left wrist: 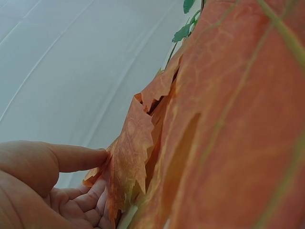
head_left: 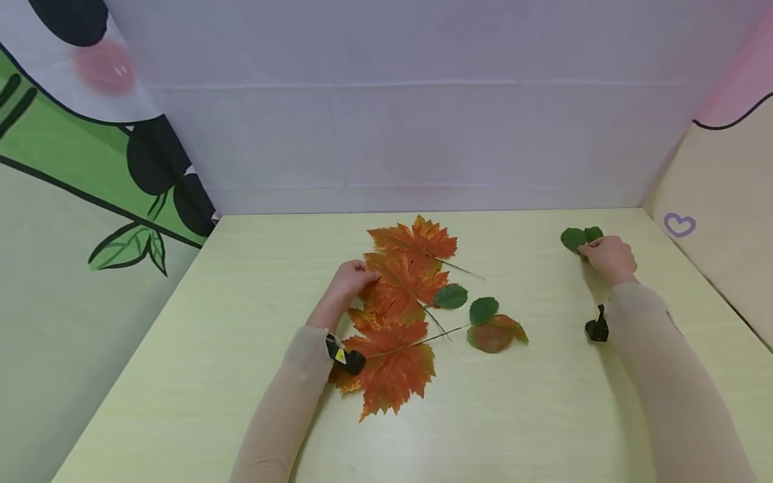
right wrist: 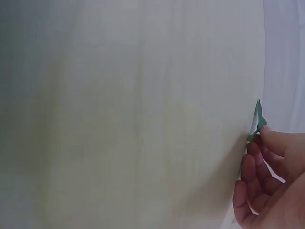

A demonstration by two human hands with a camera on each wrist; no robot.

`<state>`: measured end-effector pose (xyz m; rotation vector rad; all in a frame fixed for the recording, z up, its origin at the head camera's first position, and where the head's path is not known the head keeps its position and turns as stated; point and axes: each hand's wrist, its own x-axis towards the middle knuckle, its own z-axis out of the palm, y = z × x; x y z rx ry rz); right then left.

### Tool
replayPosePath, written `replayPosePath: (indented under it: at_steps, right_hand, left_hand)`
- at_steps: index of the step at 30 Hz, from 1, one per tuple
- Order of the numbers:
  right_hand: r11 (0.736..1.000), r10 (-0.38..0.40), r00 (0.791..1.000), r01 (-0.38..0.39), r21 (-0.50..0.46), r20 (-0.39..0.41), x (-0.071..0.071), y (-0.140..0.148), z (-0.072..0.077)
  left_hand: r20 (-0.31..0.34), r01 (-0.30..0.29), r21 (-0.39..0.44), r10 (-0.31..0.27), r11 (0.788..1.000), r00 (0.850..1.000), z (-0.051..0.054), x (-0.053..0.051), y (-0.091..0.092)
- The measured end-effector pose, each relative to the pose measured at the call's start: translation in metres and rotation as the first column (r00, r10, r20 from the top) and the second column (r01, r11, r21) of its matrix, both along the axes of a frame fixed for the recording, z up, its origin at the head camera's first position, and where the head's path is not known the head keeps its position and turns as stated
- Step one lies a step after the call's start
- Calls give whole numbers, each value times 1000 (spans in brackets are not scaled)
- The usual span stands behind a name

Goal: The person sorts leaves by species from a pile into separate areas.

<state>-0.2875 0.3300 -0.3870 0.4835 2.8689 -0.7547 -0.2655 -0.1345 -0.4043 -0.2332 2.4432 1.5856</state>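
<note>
Pale wood-grain bench, hung lilac-white cloth behind it, cartoon-print panel on L side, beige/pink panel w/ a small heart outline on R. Key relation, in my judgement: L-R gap btwn the two hands. R grip, far R corner region, is closed in a thumb-finger pinch on green leaf pair; its leaflets sit just beyond & L of the fingertips, spread L-R in head view, seen near edge-on in R wrist view. L grip pinches L edge of middle orange leaf (thumb + fingers, clear in L wrist view). That leaf's long axis/stem runs obliquely to near R. It overlaps the upper orange leaf on its far side; lower orange leaf lies on near side, so row runs approx. near-far, well apart from R grip. Btwn hands, closer to L: round green leaflet at middle leaf's R edge, second green leaflet to its R, touching russet-green leaf. Black wrist cams: L one over lower leaves, R one at sleeve cuff.
</note>
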Motion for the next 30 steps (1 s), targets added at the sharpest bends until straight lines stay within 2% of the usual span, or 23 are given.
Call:
replayPosePath:
  at_steps: [7, 11, 18, 24, 30]
  right_hand:
    - [1000, -29, 999, 30, 9, -30, 2, 2, 0]
    - [999, -11, 999, 13, 39, -41, 0, 3, -1]
    - [990, 73, 995, -64, 123, -73, -5, -14, 4]
    - [977, 173, 983, -163, 133, -61, -5, -42, 9]
    - [956, 278, 961, -276, 104, -10, 5, -60, 13]
  left_hand:
    - [-4, 4, -5, -4, 1000, 1000, 2, -1, 2]
    - [0, 5, 1, -5, 1000, 1000, 3, -1, 2]
    - [9, -6, 3, 6, 1000, 1000, 3, -1, 0]
    - [11, -8, 3, 8, 1000, 1000, 2, 1, 0]
    - [6, 0, 11, 0, 1000, 1000, 1, 1, 1]
